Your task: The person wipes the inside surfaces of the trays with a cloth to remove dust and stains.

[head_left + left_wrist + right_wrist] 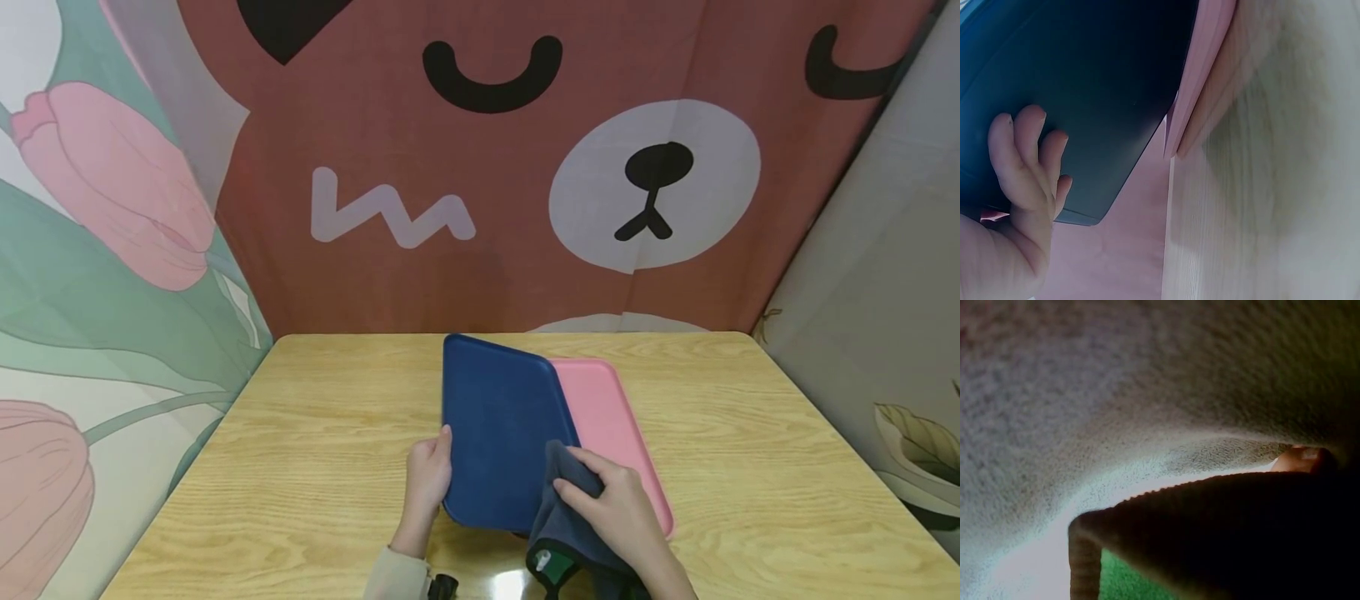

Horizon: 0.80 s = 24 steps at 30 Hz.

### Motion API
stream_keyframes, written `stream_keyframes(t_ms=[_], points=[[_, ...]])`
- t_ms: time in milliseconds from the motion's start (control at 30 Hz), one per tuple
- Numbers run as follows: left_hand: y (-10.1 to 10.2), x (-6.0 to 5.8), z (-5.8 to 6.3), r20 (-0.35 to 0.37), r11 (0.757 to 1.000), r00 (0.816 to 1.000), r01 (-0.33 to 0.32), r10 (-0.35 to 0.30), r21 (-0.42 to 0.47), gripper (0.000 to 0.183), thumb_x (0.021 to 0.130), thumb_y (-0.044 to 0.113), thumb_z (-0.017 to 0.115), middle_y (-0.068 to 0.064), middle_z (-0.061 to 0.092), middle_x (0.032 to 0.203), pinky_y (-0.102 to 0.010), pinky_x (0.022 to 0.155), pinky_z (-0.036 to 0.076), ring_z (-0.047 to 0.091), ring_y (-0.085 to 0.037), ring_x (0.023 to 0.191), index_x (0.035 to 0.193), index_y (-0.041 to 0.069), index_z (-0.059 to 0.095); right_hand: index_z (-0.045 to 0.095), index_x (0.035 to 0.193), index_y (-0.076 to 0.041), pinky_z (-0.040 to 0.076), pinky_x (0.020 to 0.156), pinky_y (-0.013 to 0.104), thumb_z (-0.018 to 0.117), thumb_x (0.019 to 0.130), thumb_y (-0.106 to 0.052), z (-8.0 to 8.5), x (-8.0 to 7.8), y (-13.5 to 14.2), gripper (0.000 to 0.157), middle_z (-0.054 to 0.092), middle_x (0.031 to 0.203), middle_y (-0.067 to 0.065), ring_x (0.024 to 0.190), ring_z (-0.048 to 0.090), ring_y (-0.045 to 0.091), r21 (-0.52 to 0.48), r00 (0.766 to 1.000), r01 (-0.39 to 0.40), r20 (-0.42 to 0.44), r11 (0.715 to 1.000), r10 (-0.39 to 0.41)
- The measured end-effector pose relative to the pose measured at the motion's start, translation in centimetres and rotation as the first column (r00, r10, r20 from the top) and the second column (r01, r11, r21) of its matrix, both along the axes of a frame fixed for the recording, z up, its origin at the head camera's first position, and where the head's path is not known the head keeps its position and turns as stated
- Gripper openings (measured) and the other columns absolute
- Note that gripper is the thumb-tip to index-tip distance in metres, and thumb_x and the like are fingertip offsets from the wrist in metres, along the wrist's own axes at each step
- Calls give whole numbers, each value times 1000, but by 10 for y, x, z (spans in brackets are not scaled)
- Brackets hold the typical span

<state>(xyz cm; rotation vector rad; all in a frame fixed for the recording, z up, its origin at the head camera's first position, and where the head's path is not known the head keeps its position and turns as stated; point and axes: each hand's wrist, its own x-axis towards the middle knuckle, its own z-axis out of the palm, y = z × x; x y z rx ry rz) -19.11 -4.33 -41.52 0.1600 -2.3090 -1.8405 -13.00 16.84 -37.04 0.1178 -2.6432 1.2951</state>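
Note:
My left hand [430, 471] grips the left edge of a dark blue tray [502, 425], thumb on the front face. In the left wrist view its fingers [1029, 119] spread across the tray's underside. The tray is tilted up off the table, its right part overlapping a pink tray [600, 408]. My right hand [618, 504] pinches a grey-blue cloth [566, 492] at the blue tray's lower right edge. A hanging loop and a green patch [553, 567] show at the cloth's lower end. Cloth fills most of the right wrist view, with one fingertip [1300, 459] showing.
The pink tray lies on the light wooden table [315, 417], behind and right of the blue one. A brown bear-print curtain [375, 283] hangs at the table's far edge. Printed cloth also hangs on both sides. A small black object [442, 586] sits by the left wrist.

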Motion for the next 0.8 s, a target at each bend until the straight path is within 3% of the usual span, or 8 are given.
stream_keyframes(t_ms=[800], points=[[6,-4,0,14,1000,1000,4,-4,7,50,94,19,44,8,27,42,-22,37,19,24,-8,38,47,13,29,64,107,-6,45,78,44,72,75,-16,1,-1,-2,35,62,104,10,95,58,26,-1,1000,4,17,1000,-4]])
